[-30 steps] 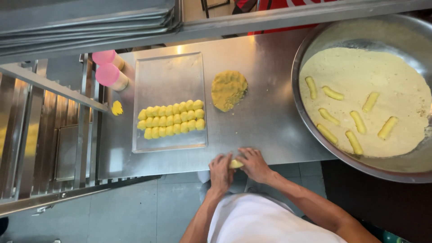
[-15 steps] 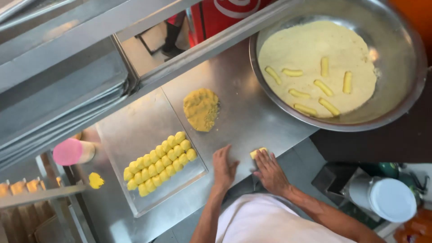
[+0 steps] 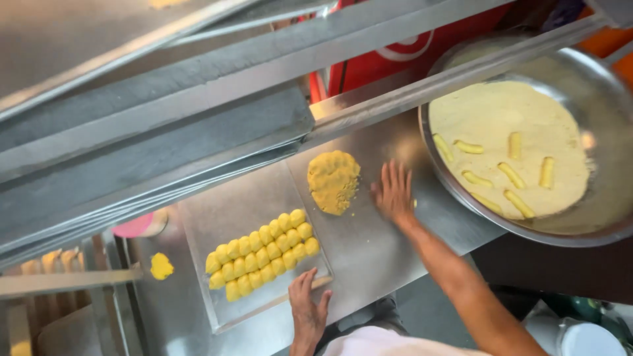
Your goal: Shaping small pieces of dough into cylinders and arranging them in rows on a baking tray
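Right hand [image 3: 394,192], fingers spread wide and flat, presses on the steel worktop [image 3: 369,257] just right of the flat yellow mound of dough [image 3: 333,180], at the table's middle. Left hand [image 3: 307,311], fingers loosely open, rests at the near edge of the shallow rectangular metal tray [image 3: 217,211] bearing rows of small yellow dough pieces [image 3: 260,254]. The dough looks soft, light and crumbly; probably best pinched gently from its edge.

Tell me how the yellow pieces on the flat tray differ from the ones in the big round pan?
The tray pieces are short, rounded lumps, while the pan pieces are longer sticks. The tray pieces sit packed in tight rows touching each other; the pan pieces lie scattered apart at different angles. The tray pieces rest on bare metal, the pan pieces on pale powder. Both are yellow.
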